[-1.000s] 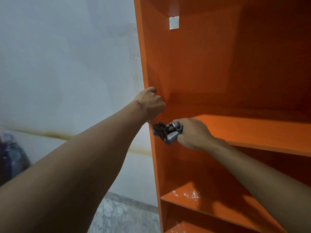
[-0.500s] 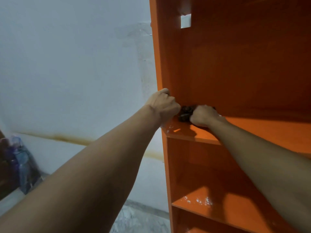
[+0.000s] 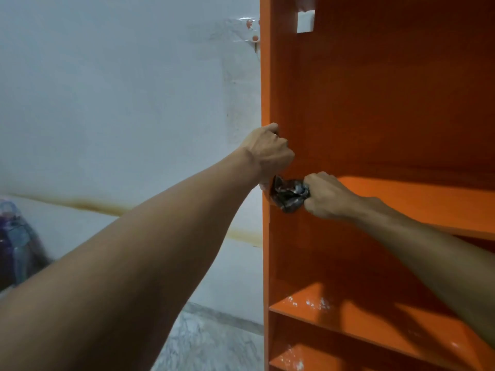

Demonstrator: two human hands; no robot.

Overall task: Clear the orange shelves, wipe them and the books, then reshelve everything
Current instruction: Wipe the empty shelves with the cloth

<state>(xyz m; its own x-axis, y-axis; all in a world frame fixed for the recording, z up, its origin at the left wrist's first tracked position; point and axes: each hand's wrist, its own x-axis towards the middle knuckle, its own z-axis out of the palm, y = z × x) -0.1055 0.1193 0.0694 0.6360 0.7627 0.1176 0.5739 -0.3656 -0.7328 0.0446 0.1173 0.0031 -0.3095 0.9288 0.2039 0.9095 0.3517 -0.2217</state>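
Stained white wall (image 3: 120,103) flanks the orange shelves (image 3: 388,103). Left hand (image 3: 267,153) has its fingers (image 3: 286,149) curled round their left front edge. Right hand (image 3: 329,196) clenches a dark crumpled cloth (image 3: 288,195) at the middle shelf's left front corner.

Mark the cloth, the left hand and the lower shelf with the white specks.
cloth (image 3: 289,196): head view, its crumpled middle.
left hand (image 3: 269,153): head view, back of the hand gripping the side panel (image 3: 265,84).
lower shelf (image 3: 361,317): head view, bare top surface near the front edge.
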